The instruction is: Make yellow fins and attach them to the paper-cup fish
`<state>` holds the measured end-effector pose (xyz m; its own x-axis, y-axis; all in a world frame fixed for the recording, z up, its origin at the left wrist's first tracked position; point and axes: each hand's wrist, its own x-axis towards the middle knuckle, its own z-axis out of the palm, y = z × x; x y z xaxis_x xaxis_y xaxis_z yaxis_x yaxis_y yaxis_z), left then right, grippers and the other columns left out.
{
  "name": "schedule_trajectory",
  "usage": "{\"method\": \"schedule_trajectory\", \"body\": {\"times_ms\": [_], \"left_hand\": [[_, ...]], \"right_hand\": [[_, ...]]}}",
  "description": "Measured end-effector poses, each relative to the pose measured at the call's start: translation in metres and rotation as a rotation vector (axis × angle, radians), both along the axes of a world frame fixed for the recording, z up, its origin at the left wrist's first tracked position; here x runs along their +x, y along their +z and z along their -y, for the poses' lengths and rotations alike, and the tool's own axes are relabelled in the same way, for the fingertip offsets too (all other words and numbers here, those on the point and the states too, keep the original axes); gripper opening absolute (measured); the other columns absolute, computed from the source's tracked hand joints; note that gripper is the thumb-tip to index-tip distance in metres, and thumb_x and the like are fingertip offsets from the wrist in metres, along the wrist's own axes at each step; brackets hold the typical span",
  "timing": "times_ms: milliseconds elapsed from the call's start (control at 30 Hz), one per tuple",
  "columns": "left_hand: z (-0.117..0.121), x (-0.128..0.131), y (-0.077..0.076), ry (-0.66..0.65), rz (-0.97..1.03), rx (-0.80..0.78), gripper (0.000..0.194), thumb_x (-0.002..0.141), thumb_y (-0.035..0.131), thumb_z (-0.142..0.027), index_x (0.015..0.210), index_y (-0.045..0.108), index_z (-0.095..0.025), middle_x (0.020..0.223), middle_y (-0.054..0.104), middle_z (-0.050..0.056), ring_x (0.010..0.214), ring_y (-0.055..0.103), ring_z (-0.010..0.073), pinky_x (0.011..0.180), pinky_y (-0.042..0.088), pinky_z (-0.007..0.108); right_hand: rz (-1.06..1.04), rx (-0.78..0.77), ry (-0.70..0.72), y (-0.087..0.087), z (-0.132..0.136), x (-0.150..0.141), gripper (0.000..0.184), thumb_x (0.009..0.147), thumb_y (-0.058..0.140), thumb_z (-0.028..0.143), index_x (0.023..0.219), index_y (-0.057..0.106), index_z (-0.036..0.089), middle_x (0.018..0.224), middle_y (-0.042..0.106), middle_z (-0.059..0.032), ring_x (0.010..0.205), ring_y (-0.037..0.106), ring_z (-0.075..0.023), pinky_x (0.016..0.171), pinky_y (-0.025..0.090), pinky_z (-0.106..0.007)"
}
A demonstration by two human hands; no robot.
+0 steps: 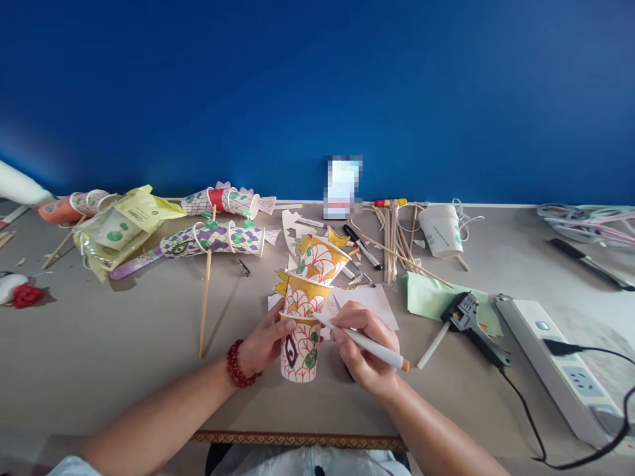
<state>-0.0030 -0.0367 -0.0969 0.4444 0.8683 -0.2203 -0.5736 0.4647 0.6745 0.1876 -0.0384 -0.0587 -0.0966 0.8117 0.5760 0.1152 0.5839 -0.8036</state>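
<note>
A chain of decorated paper cups forming a fish (306,301) stands on the table in front of me, painted yellow, red and green with scale patterns. My left hand (265,344), with a red bead bracelet at the wrist, grips the lowest cup from the left. My right hand (364,347) is closed round a white marker (364,342) with an orange cap end; its tip touches the rim of the lowest cup.
Two finished cup fish on sticks (218,239) lie at the back left beside a yellow-green bag (126,221). A glue gun (471,324), a power strip (560,367), wooden sticks (394,241), a white cup (440,229) and pens lie to the right.
</note>
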Motion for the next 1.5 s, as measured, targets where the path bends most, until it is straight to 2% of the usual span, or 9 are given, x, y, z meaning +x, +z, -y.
{"method": "schedule_trajectory", "body": {"times_ms": [500, 833, 1067, 1233, 1500], "left_hand": [[0.0, 0.0012, 0.0011, 0.021, 0.003, 0.015, 0.052, 0.075, 0.083, -0.037, 0.121, 0.063, -0.018, 0.106, 0.078, 0.011, 0.087, 0.075, 0.0251, 0.08, 0.058, 0.035], [0.0009, 0.0005, 0.0008, 0.017, -0.023, 0.008, 0.055, 0.077, 0.081, -0.038, 0.124, 0.062, -0.018, 0.111, 0.076, 0.013, 0.097, 0.074, 0.0295, 0.087, 0.056, 0.041], [0.0014, 0.0003, -0.0005, 0.027, -0.011, 0.002, 0.053, 0.076, 0.082, -0.036, 0.122, 0.062, -0.019, 0.109, 0.077, 0.012, 0.091, 0.075, 0.0264, 0.081, 0.058, 0.036], [0.0013, -0.0003, -0.001, -0.024, 0.013, 0.017, 0.055, 0.08, 0.078, -0.038, 0.127, 0.059, -0.019, 0.108, 0.076, 0.014, 0.089, 0.075, 0.0287, 0.079, 0.057, 0.04], [0.0006, -0.0001, 0.0, -0.008, 0.01, 0.02, 0.054, 0.079, 0.079, -0.038, 0.126, 0.06, -0.018, 0.106, 0.077, 0.013, 0.085, 0.075, 0.0266, 0.08, 0.058, 0.039]], "right_hand": [[0.007, 0.008, 0.002, -0.0004, -0.0002, 0.0003, 0.016, 0.085, 0.058, 0.012, 0.094, 0.065, 0.023, 0.069, 0.065, -0.0024, 0.063, 0.058, -0.0177, 0.058, 0.048, -0.032], [-0.006, 0.006, -0.011, -0.0029, 0.0, 0.001, 0.016, 0.085, 0.057, 0.012, 0.093, 0.065, 0.023, 0.069, 0.064, -0.0022, 0.062, 0.058, -0.0181, 0.058, 0.048, -0.033], [0.002, 0.001, -0.021, -0.0028, 0.0003, 0.0011, 0.013, 0.086, 0.057, 0.014, 0.092, 0.065, 0.022, 0.068, 0.064, -0.0026, 0.062, 0.058, -0.0183, 0.058, 0.048, -0.033], [-0.017, -0.005, -0.034, -0.0021, 0.0, 0.0012, 0.013, 0.086, 0.057, 0.014, 0.092, 0.065, 0.023, 0.067, 0.063, -0.0024, 0.059, 0.056, -0.0177, 0.056, 0.046, -0.033], [-0.018, 0.001, -0.036, -0.0007, 0.0001, 0.0003, 0.014, 0.085, 0.057, 0.013, 0.091, 0.064, 0.023, 0.067, 0.063, -0.0016, 0.06, 0.056, -0.0174, 0.056, 0.047, -0.031]]}}
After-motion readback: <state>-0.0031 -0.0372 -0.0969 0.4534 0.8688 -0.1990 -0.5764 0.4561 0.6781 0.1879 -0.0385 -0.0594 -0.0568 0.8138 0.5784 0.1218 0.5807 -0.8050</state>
